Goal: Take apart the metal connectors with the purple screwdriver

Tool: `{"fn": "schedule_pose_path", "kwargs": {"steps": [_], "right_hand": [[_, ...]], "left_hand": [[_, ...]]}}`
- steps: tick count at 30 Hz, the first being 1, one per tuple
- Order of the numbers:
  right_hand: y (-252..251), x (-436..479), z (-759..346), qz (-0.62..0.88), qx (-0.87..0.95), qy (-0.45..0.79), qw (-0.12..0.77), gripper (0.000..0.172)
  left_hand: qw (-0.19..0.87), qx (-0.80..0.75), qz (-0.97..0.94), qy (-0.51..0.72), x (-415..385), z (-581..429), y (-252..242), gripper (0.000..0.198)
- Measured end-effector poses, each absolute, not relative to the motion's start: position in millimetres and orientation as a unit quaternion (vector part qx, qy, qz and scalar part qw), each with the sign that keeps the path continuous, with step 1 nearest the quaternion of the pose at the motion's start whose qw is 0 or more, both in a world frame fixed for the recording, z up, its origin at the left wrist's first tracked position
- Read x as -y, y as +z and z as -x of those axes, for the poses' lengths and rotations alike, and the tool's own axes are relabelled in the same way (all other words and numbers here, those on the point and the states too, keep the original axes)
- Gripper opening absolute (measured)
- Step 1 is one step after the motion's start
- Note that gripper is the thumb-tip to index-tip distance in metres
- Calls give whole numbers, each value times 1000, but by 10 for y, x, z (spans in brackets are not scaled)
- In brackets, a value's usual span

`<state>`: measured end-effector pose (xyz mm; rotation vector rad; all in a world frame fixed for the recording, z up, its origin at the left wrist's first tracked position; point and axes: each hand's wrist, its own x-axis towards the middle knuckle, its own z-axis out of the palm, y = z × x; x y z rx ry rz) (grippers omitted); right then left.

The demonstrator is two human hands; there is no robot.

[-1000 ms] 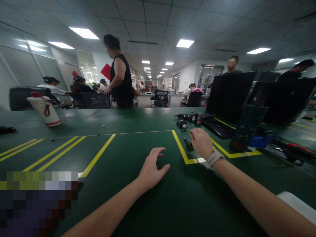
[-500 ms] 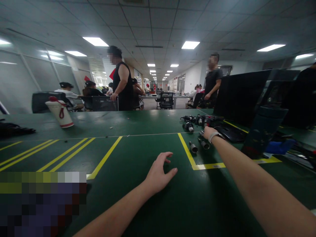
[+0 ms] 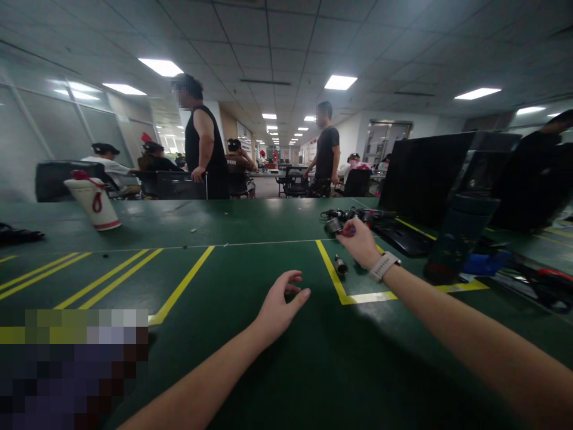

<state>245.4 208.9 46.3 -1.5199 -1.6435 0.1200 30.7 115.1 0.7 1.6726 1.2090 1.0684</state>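
My right hand [image 3: 362,243], with a pale watch band at the wrist, is closed around the thin end of a grey, cup-shaped metal socket [image 3: 333,226]. A bit of blue and red shows between its fingers. Below the hand, a similar metal socket [image 3: 341,264] lies on the green tabletop, inside the yellow tape corner [image 3: 331,272]. To the left, my left hand [image 3: 282,301] hovers low over the table, its fingers apart and slightly curled, with nothing in it. Dark metal parts and cables [image 3: 336,213] lie behind my right hand, partly covered by it.
A dark bottle [image 3: 461,239] and a black box-like case [image 3: 425,173] stand at the right. Near them lie a flat black object [image 3: 407,239] and a blue item [image 3: 486,261]. A white cup [image 3: 95,203] stands far left. People sit and stand beyond the table.
My right hand has moved left and now holds a socket up from the table; only one socket still shows lying there. The left hand keeps its pose. A standing person in the background has moved left.
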Motion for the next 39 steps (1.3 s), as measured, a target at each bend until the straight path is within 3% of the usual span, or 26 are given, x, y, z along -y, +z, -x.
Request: {"fn": "schedule_pose_path", "kwargs": {"steps": [7,11,15,19,23,28,34,39], "right_hand": [[16,-1139,-1562,393,764,170,482,12],[-17,-1051,-1557,341,770,234,486,21],[45,-1099,-1730,357,704,311,530,10],[93,-1106,-1830,292,629,472,545,33],[122,-1059,-1807,233,616,534,530,40],[186,-957,-1793,211,661,518,500,35],[266,-898,-1806,272,658,451,538,34],[279,-891,-1815,352,701,302,542,23]], "left_hand": [[452,-374,-603,540,-1105,-290,9,42],[418,-374,-633,534,-1098,-289,46,30],[352,-381,-657,548,-1170,-223,52,20],[282,-437,-666,535,-1228,-154,19,10],[270,-445,-673,526,-1236,-146,-16,9],[247,-449,-687,514,-1251,-136,-36,9],[223,-448,-710,496,-1253,-129,-39,12],[195,-448,-730,479,-1254,-136,-56,10]]}}
